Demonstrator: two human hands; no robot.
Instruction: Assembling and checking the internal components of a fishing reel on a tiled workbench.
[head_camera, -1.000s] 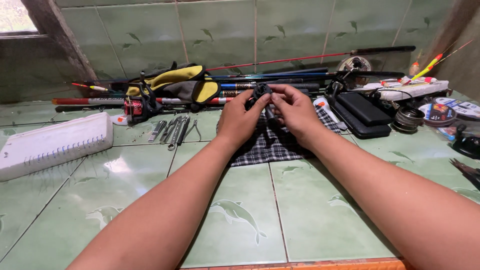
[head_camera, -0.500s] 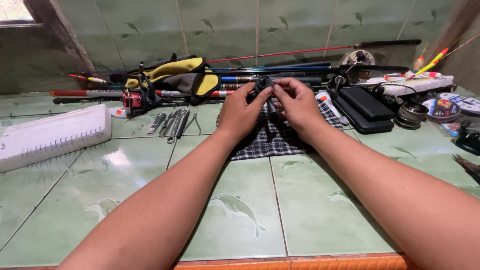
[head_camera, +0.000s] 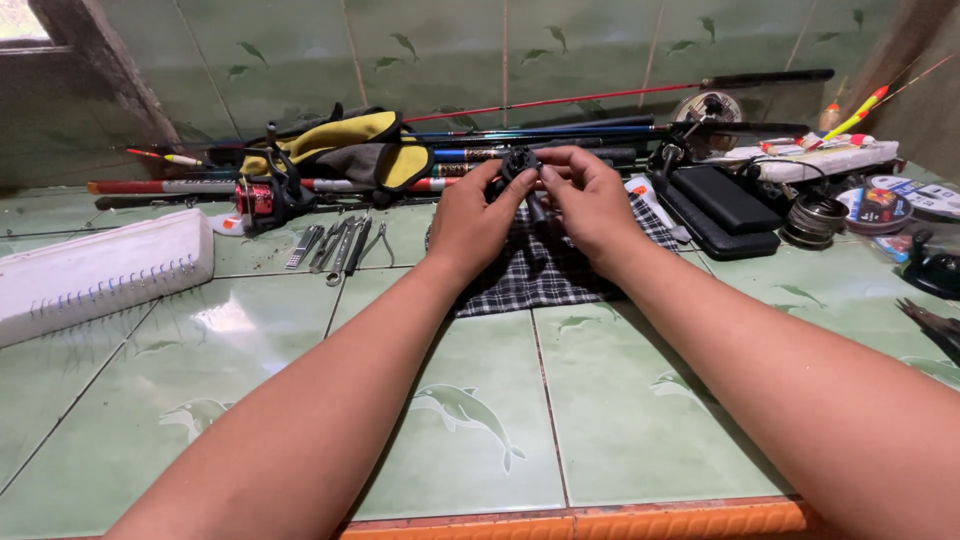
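While both my hands pinch it from either side, left hand (head_camera: 472, 222) and right hand (head_camera: 592, 208) hold a small black reel part (head_camera: 519, 162) above the checkered cloth (head_camera: 530, 280). A white tackle box (head_camera: 95, 272) lies shut at the left, so I cannot see its contents. Green dolphin tiles (head_camera: 480, 420) cover counter and wall; fishing rods (head_camera: 600, 128) lie along the back. My fingers hide most of the part.

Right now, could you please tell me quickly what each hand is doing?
Left hand: closed on the small black reel part, held above the checked cloth.
Right hand: closed on the same part from the other side.
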